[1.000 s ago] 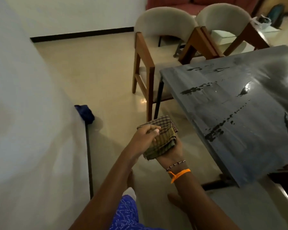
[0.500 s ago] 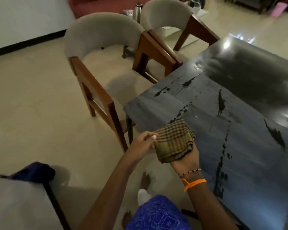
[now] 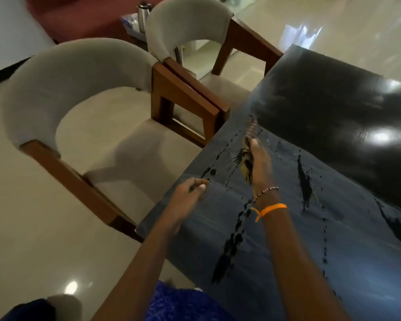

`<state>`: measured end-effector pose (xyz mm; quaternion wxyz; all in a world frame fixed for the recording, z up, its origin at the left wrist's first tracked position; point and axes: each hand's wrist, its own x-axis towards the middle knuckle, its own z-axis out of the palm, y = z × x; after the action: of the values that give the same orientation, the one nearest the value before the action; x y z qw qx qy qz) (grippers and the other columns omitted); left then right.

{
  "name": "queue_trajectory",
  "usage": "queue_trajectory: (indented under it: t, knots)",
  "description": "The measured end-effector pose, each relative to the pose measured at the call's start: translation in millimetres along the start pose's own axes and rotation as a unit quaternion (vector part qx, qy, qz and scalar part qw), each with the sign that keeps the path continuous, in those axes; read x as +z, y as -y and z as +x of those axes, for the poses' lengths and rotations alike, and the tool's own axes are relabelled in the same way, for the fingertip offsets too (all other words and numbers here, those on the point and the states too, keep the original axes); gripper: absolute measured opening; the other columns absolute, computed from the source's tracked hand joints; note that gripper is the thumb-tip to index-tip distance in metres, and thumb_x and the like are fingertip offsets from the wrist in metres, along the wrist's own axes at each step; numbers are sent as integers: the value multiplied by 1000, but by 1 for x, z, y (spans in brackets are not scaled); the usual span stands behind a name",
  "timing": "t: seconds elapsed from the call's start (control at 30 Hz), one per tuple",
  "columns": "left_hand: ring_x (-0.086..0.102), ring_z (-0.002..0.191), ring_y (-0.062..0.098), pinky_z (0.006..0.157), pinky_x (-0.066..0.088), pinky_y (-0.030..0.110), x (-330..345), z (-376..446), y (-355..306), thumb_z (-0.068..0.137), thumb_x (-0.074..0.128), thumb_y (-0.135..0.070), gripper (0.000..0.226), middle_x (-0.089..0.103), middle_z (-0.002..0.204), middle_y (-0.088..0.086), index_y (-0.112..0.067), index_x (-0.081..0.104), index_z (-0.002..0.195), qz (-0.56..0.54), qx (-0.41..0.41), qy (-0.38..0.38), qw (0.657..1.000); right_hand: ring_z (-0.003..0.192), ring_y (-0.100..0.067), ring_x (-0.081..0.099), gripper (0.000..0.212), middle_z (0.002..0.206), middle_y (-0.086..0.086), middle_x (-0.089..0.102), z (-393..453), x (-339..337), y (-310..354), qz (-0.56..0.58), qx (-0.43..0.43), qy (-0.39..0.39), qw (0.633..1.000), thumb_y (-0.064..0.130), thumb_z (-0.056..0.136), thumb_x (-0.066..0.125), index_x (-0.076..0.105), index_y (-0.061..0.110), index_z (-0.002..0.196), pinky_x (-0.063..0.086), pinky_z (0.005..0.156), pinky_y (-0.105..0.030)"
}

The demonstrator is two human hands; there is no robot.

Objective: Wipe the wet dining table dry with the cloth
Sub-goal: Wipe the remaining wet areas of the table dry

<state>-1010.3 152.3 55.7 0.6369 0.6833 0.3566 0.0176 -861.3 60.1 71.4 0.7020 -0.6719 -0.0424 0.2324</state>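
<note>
Right hand [image 3: 261,167] extended over the dark desk [image 3: 333,228], fingers [image 3: 255,144] stretched forward and held close together, blurred at the tips. Checked cloth [image 3: 245,164] bunched against the left side of that hand, showing as a yellow-brown smear just above the wet surface; cannot tell whether pinched by the thumb or merely pressed under the palm, nor whether actually touching the desk. Beaded bracelet [image 3: 265,192] and orange band [image 3: 270,209] round the right wrist. Left hand [image 3: 188,198] near the desk's left edge, fingers [image 3: 198,184] loosely curled, thumb alongside, holding nothing. Dark trails and droplets of water [image 3: 229,246] streaking the desk around both forearms, with more to the right. Two grey-upholstered wooden chairs [image 3: 79,72] pushed up just beside the desk's left side, pale glossy floor [image 3: 33,228] beneath. Blue patterned garment [image 3: 178,304] at the bottom edge.
</note>
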Motion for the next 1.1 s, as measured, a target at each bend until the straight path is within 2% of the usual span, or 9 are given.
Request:
queue_trajectory:
  t: [0.07,0.17,0.27,0.4,0.47,0.57,0.7,0.87,1.1]
  knots:
    - [55,92,10,77,43,22,-3,23,-5,97,43,-19,19,60,100,-5,-29,58,95,-3,-8,-9,1000,135,-24,39,47,148,-12,39,24,13,-4,-181,-32,35,982,30,99,40,39,10,142,36,110,-34]
    - [54,86,10,64,44,14,-7,56,-13,96,41,-13,21,58,94,-5,-17,59,108,18,-9,-18,1000,144,-24,19,48,156,-12,21,48,30,-23,-398,-26,67,915,24,99,43,35,6,142,16,117,-37]
    - [54,94,12,76,41,21,-13,85,-19,94,44,-11,22,60,104,1,-11,60,109,60,9,-5,998,145,-24,16,48,157,-5,21,62,43,-47,-494,-37,45,868,24,97,42,34,14,143,11,117,-50]
    - [55,89,12,71,42,20,-25,125,-19,93,45,-11,19,62,102,0,-18,61,100,87,17,9,996,147,-26,-5,59,160,2,0,76,64,-80,-607,-61,81,788,46,97,33,10,34,149,-5,115,-55]
    - [55,96,12,79,43,23,-30,145,-17,92,45,-12,20,61,106,-1,-20,61,102,109,24,8,994,147,-26,-11,62,160,3,-6,83,70,-92,-649,-67,69,755,57,93,30,4,40,148,-6,114,-56]
    - [54,105,15,92,48,33,-31,170,-17,92,43,-12,25,59,116,3,-19,60,110,129,34,8,991,147,-25,-8,64,160,4,-1,92,72,-101,-657,-84,25,748,62,91,30,7,42,147,-7,115,-53]
    - [52,110,14,96,46,34,-22,201,-25,93,42,-12,28,57,120,2,-19,57,116,155,79,9,985,148,-25,-1,61,160,4,6,122,66,-97,-657,-96,-4,748,61,90,28,11,43,146,-5,115,-52]
    - [48,116,10,88,36,13,0,243,-43,91,46,-7,35,53,124,-1,-20,53,122,186,134,13,973,147,-26,-3,59,160,4,6,203,45,-76,-669,-84,-31,738,56,93,31,11,41,147,-3,115,-54]
    - [39,125,5,94,28,12,38,301,-68,91,50,-10,42,45,134,-5,-20,45,132,221,193,49,955,147,-26,-4,57,160,5,6,356,-1,-38,-662,-72,-78,742,52,95,33,12,41,147,-3,116,-56]
